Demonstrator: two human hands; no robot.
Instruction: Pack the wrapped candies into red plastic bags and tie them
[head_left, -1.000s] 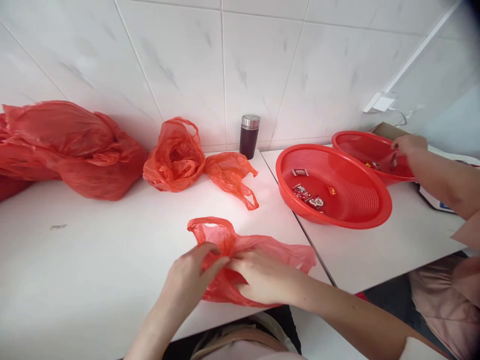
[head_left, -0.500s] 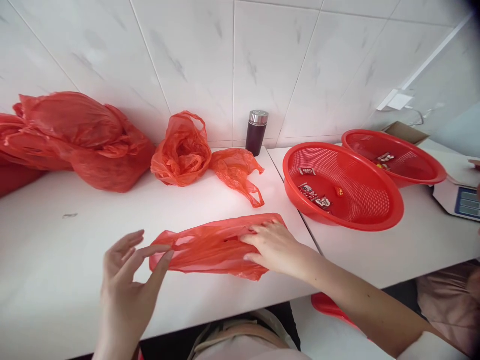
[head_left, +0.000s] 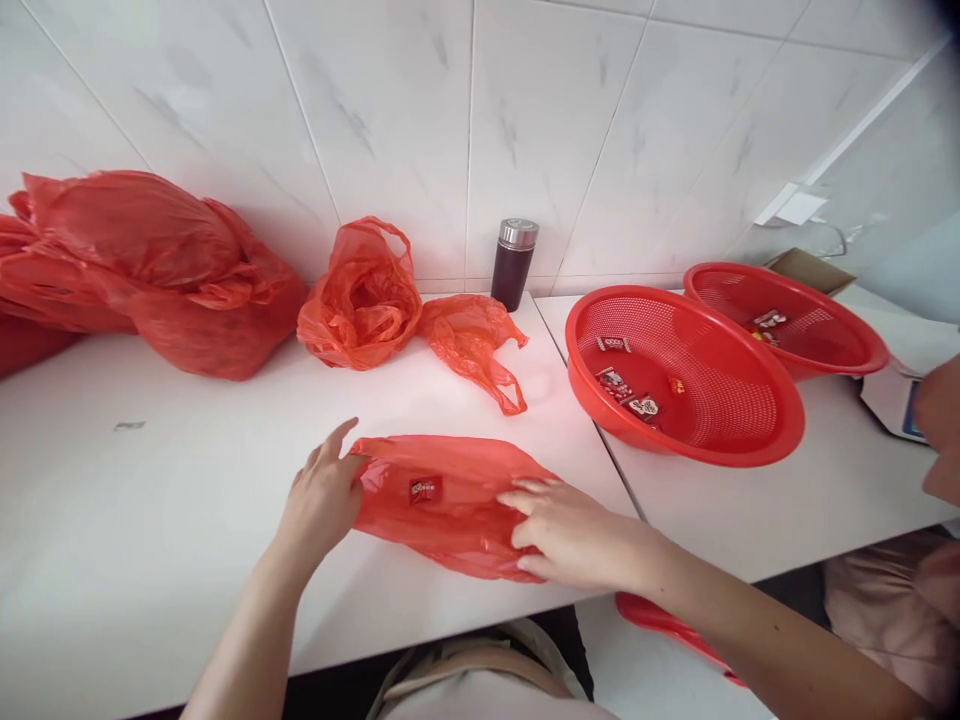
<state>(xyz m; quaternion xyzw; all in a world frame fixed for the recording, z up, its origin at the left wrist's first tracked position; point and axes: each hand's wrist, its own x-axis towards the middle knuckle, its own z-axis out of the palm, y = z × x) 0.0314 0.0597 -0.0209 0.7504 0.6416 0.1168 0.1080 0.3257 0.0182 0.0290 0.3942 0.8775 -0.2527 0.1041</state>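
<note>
A red plastic bag (head_left: 450,555) lies on the white table in front of me, its mouth spread wide. Through the opening shows a small red wrapped candy (head_left: 426,489). My left hand (head_left: 322,495) is at the bag's left end, one finger raised and the others at the rim, seeming to grip it; the thumb is hidden. My right hand (head_left: 559,525) reaches into the right side of the mouth, its fingers apart against the plastic.
Behind lie a crumpled red bag (head_left: 476,335), an open red bag (head_left: 360,310) and large full red bags (head_left: 202,270). A dark flask (head_left: 514,270) stands by the wall. Rightward are two red baskets (head_left: 757,430) with several candies, a scale (head_left: 885,400) and another person's arm (head_left: 941,420).
My left hand has moved right and up to the bag's rim. The bag, flatter before, has opened up and the candy inside now shows. At right, the other person's arm has come further in.
</note>
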